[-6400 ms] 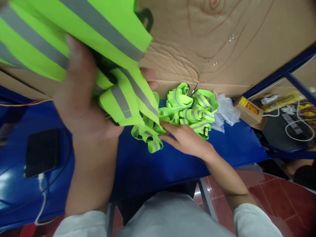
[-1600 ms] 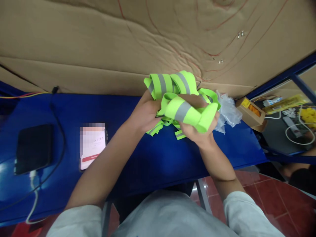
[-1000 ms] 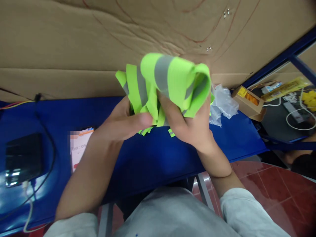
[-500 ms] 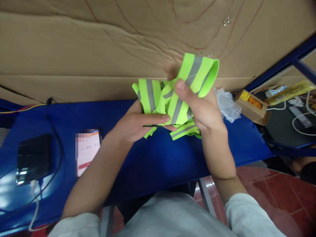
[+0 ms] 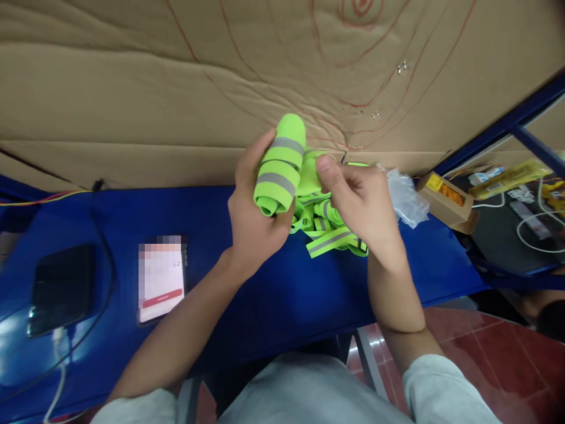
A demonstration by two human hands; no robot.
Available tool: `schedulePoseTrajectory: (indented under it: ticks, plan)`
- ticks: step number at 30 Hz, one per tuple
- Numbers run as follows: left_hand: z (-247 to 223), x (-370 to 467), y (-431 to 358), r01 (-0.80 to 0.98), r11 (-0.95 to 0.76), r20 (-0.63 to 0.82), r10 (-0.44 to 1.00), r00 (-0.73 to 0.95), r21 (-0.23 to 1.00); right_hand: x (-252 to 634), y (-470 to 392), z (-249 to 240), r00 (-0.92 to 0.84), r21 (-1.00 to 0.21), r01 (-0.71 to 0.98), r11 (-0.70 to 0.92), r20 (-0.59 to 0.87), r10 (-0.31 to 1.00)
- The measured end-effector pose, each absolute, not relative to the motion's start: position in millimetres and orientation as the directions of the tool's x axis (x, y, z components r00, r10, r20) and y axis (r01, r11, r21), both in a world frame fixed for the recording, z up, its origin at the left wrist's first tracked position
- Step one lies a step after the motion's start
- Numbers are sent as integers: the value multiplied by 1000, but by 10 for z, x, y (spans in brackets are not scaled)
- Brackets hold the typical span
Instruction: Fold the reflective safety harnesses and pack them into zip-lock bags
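Note:
A neon yellow-green strap with grey stripes [image 5: 282, 171] is bundled into a rolled shape, tilted upright. My left hand [image 5: 253, 215] is wrapped round this bundle from the left and below. On the right, my right hand [image 5: 359, 203] pinches a part of the yellow-green strap [image 5: 309, 174] between thumb and fingers, just beside the bundle. More straps of the same kind [image 5: 331, 238] lie in a loose pile on the blue table [image 5: 282, 306], beneath and behind my right hand, with a black buckle at the pile's right side.
A phone [image 5: 161, 280] and a black device with cables [image 5: 62, 288] lie on the left. Right of the pile are a clear plastic bag [image 5: 406, 197] and an open cardboard box [image 5: 445, 200]. Brown cardboard [image 5: 132, 94] with red lines stands behind the table.
The strap has gone from a loose folded loop to a compact roll in my left hand, which has turned upright. My right hand has moved off the loop to a part beside the roll.

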State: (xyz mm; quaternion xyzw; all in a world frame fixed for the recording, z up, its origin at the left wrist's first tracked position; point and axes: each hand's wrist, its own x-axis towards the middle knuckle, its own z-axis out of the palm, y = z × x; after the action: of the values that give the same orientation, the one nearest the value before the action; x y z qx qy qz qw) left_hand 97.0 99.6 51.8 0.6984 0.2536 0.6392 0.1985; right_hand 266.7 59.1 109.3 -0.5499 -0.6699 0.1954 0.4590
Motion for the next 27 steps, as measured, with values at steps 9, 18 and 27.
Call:
schedulePoseTrajectory:
  ticks: [9, 18, 27]
  plan:
    - [624, 959, 1048, -341, -324, 422, 865, 270, 882, 2742, 899, 894, -64, -958, -183, 222, 237, 969]
    - [646, 968, 1080, -468, -204, 298, 945, 135, 860, 2772, 1035, 804, -147, -949, -315, 27, 77, 986]
    - [642, 834, 1260, -447, -157, 156, 987, -39, 880, 2546, 1002, 708, -189, -886, -461, -51, 42, 981]
